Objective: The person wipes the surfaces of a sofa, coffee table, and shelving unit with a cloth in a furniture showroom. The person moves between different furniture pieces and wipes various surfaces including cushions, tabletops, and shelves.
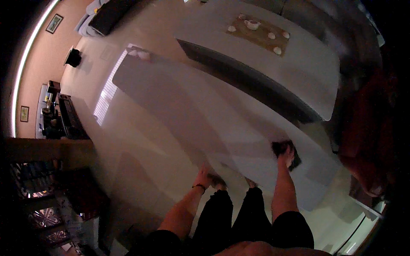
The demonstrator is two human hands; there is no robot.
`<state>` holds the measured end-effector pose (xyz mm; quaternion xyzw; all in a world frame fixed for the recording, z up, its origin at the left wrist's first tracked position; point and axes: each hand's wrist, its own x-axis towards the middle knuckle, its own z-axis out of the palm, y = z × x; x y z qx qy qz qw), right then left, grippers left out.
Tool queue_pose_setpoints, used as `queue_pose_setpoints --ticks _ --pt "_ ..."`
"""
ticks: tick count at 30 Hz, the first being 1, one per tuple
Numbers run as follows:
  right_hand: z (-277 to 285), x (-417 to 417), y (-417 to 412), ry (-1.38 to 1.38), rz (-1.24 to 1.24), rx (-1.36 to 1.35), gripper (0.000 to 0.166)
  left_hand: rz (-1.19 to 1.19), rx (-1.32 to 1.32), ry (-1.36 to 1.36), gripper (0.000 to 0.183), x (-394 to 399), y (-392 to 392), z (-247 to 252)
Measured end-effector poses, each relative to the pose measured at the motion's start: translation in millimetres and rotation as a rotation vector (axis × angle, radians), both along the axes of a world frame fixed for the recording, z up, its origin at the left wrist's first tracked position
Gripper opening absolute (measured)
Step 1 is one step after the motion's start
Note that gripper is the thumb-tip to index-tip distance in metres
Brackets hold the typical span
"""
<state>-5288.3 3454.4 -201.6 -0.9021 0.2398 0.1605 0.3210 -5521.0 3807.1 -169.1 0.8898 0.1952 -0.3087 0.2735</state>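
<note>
A long pale table or bench top [205,108] stretches in front of me from upper left to lower right. My right hand [288,155] lies on a dark, fuzzy-edged cloth [296,162] on this surface, near its right part; whether the fingers grip it I cannot tell. My left hand [204,175], with a dark band at the wrist, is at the near edge of the surface, just above my left foot; its fingers are blurred. At the far left end of the surface lies a crumpled whitish thing [139,53].
Beyond stands a pale-topped table [307,67] with a patterned runner [237,35], a teapot [252,24] and several cups. A red-covered seat or drape [365,134] is at right. Dark furniture [80,188] stands at lower left; a sofa [88,22] and a planter [73,57] are farther off.
</note>
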Motion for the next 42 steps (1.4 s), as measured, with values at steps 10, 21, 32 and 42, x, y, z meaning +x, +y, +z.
queue_pose_setpoints --ticks 10,21,32,42 --pt "-12 -114 239 0.276 -0.106 -0.383 0.076 0.131 0.039 0.139 0.068 -43 107 55" --pt "-42 96 262 -0.270 0.474 -0.330 0.071 0.073 -0.028 -0.001 0.066 100 199 28" --pt "-76 261 494 -0.394 0.597 -0.224 0.070 0.254 -0.070 -0.050 0.064 199 279 0" --pt "-8 101 564 -0.185 1.547 0.218 0.049 0.138 0.089 0.283 0.060 181 302 -28"
